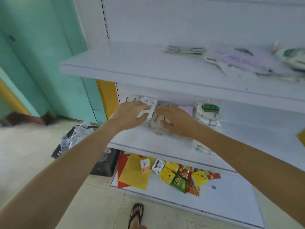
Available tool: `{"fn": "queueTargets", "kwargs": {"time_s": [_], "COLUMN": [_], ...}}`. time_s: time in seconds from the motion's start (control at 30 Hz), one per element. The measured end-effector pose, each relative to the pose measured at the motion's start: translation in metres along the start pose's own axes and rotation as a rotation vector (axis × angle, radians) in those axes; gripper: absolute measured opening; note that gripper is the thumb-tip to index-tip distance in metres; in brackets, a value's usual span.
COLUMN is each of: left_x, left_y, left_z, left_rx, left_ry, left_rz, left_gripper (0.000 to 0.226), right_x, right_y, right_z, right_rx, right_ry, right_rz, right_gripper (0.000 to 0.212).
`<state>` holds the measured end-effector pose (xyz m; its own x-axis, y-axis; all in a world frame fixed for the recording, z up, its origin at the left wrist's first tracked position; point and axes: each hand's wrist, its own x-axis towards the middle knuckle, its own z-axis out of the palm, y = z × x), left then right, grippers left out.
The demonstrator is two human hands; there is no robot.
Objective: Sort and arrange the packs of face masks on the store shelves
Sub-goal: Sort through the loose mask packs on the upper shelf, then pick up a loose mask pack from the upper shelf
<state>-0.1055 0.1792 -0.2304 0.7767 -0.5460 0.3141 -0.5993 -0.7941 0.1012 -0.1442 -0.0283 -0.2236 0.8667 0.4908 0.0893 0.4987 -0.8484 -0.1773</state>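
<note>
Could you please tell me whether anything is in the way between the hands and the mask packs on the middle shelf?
Nothing visible is. The left hand pinches the white patterned pack, and the right hand lies flat on the grey pack beside it, both on the middle shelf.

The scene is seen through a single wide-angle view worn at head height, directed forward and downward at a white shelving unit (181,22). The frame's centre falls on the patterned mask pack (148,104) gripped by the left hand (132,113) on the middle shelf (148,142), within arm's reach. Both it and the right hand (176,119) are seen from above and behind, the forearms entering from the lower corners. The upper shelf (132,66) is viewed from slightly above, the lower shelf (231,195) steeply from above. The floor (33,146) and a sandalled foot (136,215) are caught at the bottom edge. The upper right is blurred.
</note>
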Motion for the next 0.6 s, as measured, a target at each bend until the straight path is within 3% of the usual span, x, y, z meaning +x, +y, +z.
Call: {"fn": "queueTargets", "kwargs": {"time_s": [0.13, 0.3, 0.4, 0.53, 0.6], "left_x": [0.02, 0.092, 0.133, 0.182, 0.207], "left_y": [0.037, 0.062, 0.067, 0.072, 0.078], "left_z": [-0.056, -0.087, -0.08, -0.062, -0.052], "left_rx": [-0.043, -0.077, -0.132, -0.159, -0.188], "left_ry": [0.224, 0.216, 0.119, -0.034, -0.122], "left_rz": [0.102, 0.008, -0.013, 0.035, 0.047], "left_gripper": [0.037, 0.032, 0.033, 0.033, 0.033], "right_x": [-0.025, -0.026, -0.014, -0.013, -0.016], "right_y": [-0.003, 0.038, 0.077, 0.122, 0.13], "right_z": [-0.07, -0.122, -0.135, -0.137, -0.135], "right_rx": [-0.013, -0.009, -0.082, -0.219, -0.151], "right_ry": [0.182, 0.36, 0.298, 0.074, 0.012], "right_rz": [-0.023, 0.185, 0.4, 0.816, 0.835], "right_gripper": [0.041, 0.037, 0.042, 0.056, 0.05]}}
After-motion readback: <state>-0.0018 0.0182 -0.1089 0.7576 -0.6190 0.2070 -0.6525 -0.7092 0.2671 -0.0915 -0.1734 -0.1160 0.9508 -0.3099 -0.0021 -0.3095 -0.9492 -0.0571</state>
